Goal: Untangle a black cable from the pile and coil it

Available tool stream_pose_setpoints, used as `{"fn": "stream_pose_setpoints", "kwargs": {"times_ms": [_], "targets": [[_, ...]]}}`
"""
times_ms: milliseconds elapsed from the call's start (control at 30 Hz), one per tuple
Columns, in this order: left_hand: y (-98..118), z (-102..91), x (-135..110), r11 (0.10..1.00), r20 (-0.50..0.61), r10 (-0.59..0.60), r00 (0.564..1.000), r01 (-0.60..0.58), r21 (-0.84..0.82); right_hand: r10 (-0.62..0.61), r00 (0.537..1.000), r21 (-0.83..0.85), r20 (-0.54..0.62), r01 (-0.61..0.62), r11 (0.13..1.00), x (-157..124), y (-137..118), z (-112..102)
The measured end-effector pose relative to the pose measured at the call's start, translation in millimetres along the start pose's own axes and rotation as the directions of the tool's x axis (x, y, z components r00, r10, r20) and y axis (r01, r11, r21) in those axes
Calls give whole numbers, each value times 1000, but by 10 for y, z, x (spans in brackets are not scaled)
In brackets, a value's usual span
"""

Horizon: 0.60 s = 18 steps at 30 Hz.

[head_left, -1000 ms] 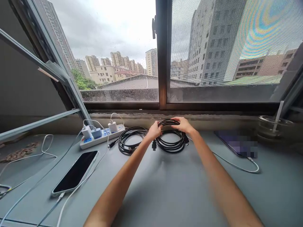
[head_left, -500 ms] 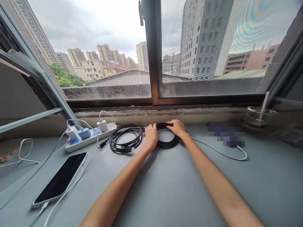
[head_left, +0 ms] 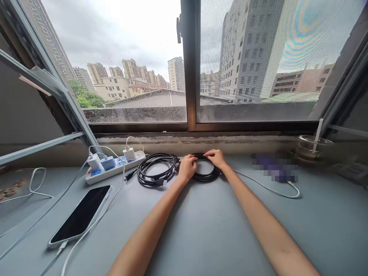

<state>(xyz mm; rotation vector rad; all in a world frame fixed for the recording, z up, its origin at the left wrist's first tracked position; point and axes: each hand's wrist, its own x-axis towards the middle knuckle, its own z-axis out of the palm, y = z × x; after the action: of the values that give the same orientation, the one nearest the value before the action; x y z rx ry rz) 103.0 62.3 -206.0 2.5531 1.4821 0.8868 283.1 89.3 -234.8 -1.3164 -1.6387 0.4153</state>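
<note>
Black cable coil [head_left: 204,177] lies flat on the grey surface [head_left: 201,230], left hand [head_left: 186,168] gripping its nine o'clock edge, right hand [head_left: 216,158] pressing fingers down at one o'clock; best keep both steady so loops stay stacked.

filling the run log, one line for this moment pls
left hand: on black cable coil | right hand: on coil's far rim | coil: flat on desk | second coil: left, untouched

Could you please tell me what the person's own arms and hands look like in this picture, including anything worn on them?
Both forearms are bare all the way to the bottom edge of the picture, with no sleeves in view. The left hand and the right hand wear no gloves, and no watch, bracelet or ring shows. The nails are too small to judge.
</note>
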Motion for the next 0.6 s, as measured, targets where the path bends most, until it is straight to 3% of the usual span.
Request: {"fn": "stream_pose_setpoints", "kwargs": {"times_ms": [267, 600], "targets": [[-70, 37, -45, 993, -70, -10, 998, 1, -115, 117, 989, 201, -92, -97, 975, -47, 189, 104], [-80, 75, -89, 991, -70, -23, 997, 13, -135, 276, 892, 122, -359, -249, 961, -149, 54, 53]]}}
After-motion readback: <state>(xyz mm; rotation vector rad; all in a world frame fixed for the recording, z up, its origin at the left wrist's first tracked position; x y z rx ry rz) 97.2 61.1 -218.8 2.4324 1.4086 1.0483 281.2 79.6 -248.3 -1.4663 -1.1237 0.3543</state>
